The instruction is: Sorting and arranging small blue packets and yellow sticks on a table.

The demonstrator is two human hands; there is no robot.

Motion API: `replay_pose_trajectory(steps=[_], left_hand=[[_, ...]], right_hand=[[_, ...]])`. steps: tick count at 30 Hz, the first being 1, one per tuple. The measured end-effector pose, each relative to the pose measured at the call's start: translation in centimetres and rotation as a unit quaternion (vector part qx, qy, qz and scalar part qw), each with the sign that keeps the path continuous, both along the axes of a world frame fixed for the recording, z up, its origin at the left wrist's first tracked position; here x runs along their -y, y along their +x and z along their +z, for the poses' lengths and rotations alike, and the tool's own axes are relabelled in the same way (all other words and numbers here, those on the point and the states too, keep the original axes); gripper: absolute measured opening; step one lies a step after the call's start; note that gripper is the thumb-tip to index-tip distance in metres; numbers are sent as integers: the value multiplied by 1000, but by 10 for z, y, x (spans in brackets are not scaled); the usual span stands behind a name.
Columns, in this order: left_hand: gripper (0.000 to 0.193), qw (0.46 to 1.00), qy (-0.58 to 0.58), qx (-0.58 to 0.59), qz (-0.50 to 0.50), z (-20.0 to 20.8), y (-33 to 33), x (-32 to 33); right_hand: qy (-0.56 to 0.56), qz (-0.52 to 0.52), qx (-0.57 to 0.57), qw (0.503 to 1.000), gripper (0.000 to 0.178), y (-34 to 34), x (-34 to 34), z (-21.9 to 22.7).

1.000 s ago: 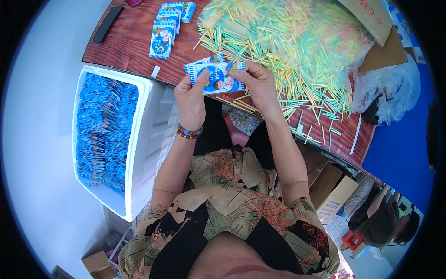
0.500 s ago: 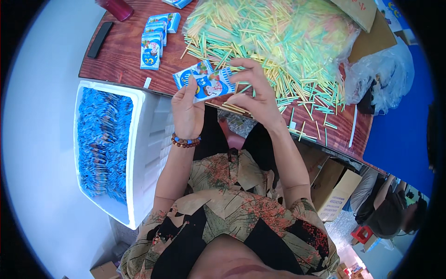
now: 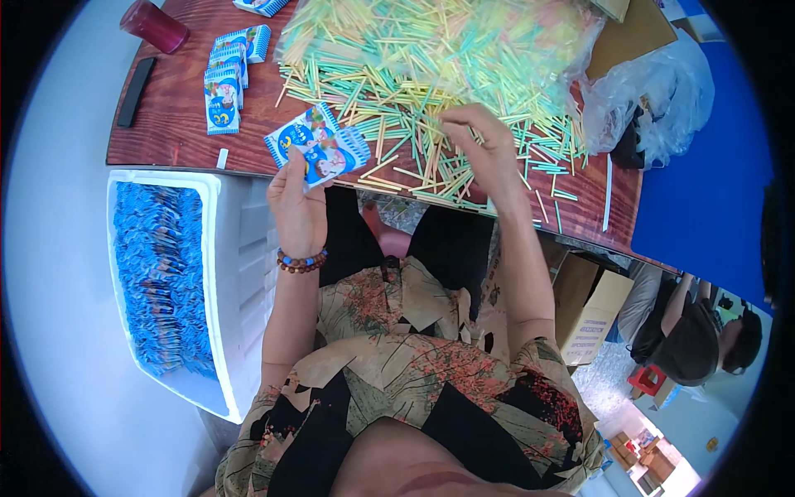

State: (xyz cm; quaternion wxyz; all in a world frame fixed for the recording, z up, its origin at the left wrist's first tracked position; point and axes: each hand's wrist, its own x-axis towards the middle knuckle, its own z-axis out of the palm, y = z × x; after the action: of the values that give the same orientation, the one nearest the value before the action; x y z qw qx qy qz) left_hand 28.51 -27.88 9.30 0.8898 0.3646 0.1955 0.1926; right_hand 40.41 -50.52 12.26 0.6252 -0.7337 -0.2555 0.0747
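Observation:
Two small blue-and-white printed packets (image 3: pixel 335 157), overlapping in a fan, are pinched between the thumb and fingers of my left hand (image 3: pixel 296 203), just above the table's near edge. Over the heap of thin pastel sticks (image 3: pixel 397 91) is my right hand (image 3: pixel 490 157), its fingers curled with thumb and forefinger close together. Whether a stick is between those fingertips is too small to tell. Yellow, green and pink sticks lie loose around and below this hand, and more fill a clear plastic bag (image 3: pixel 505 41) behind them.
Similar packets (image 3: pixel 222 95) lie in a row at the table's left. Beyond are a red cup (image 3: pixel 157 26) and a black strip (image 3: pixel 137 91). Left of me a white foam box (image 3: pixel 211 290) holds many blue packets. Crumpled plastic (image 3: pixel 662 99) sits at right; another person (image 3: pixel 687 340) is lower right.
My right hand has left the packets and moved right over the sticks, its fingers closing in. The left hand still holds the packets. The whole view has shifted slightly.

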Motion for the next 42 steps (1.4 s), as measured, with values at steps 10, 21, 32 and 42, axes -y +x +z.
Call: replay_pose_trajectory(steps=[10,21,32,42], left_hand=[[23,999,-39,8,14,1,-1,-5],[24,998,-49,18,42,-4,-5,-14],[24,995,-85,23,52,-6,-8,-24],[24,995,-74,10,67,0,-6,-20]], right_hand=[[-313,57,392,863,32,33,25,0],[-421,121,375,817,63,27,-63,1],[-438,95,446,775,33,43,-92,-17],[-416,16,507,755,21,46,-95,-36]])
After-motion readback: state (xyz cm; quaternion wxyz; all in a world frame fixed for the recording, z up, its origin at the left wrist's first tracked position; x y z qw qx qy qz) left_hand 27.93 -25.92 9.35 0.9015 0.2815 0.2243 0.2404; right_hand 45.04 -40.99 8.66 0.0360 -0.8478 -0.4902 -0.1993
